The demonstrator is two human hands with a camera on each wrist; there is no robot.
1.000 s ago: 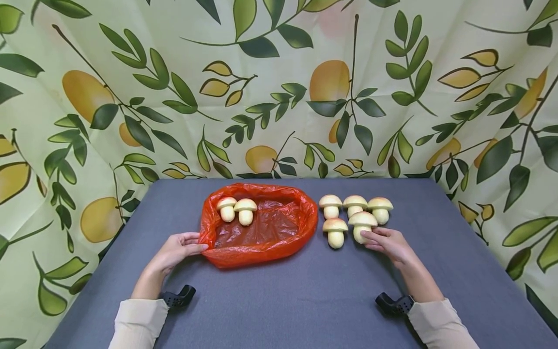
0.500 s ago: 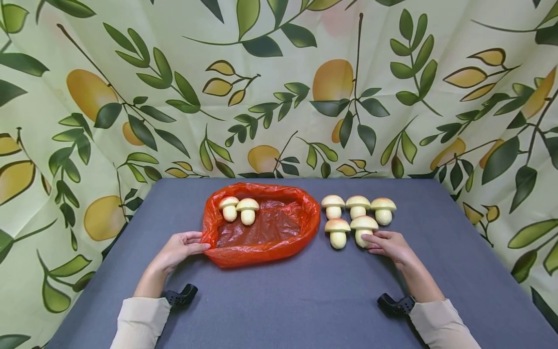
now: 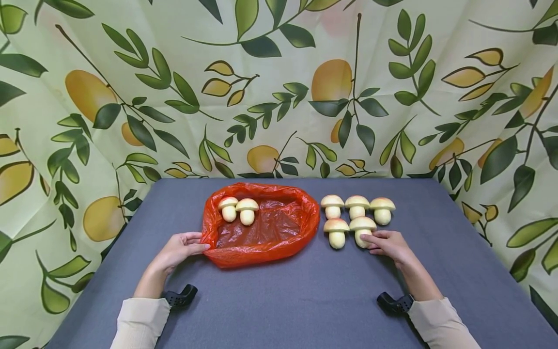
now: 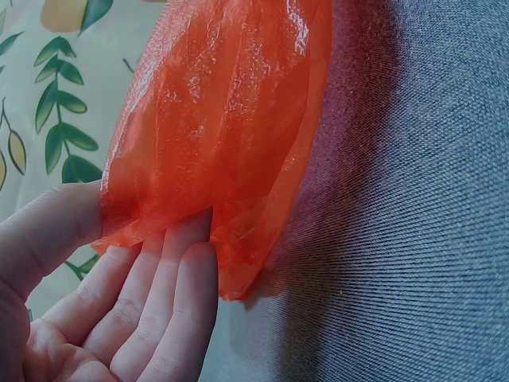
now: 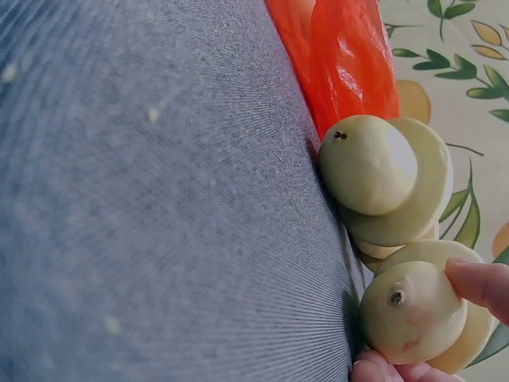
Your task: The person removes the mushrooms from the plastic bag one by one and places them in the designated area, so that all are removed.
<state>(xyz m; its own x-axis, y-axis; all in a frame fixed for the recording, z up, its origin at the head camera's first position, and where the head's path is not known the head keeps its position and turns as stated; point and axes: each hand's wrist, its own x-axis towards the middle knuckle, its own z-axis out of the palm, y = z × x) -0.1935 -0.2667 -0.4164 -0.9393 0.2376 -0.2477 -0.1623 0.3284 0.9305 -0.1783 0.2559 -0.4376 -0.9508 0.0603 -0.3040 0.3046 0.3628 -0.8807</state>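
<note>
A red plastic bag [image 3: 261,254] lies spread wide on the table, its rim rolled into an oval. My left hand [image 3: 180,249] pinches the bag's left edge between thumb and fingers; in the left wrist view the film [image 4: 207,119] partly covers the fingertips. Inside at the back left are two toy mushrooms, a left one [image 3: 228,209] and a right one [image 3: 246,212]. With thumb and fingers, my right hand [image 3: 388,245] holds the stem of a pale mushroom [image 3: 362,224], the front right one of a group beside the bag. In the right wrist view its rounded stem end [image 5: 413,314] faces the camera.
Next to the held mushroom stands another front mushroom [image 3: 336,232]. Behind them is a row of a left [image 3: 332,206], a middle [image 3: 356,206] and a right mushroom [image 3: 382,210]. A grey-blue cloth covers the table [image 3: 279,310]. A leaf-patterned curtain [image 3: 279,121] hangs behind.
The mushroom in my right hand has come down slightly and a little left, beside the other front mushroom. My left hand keeps its place on the bag. The head view shifted slightly.
</note>
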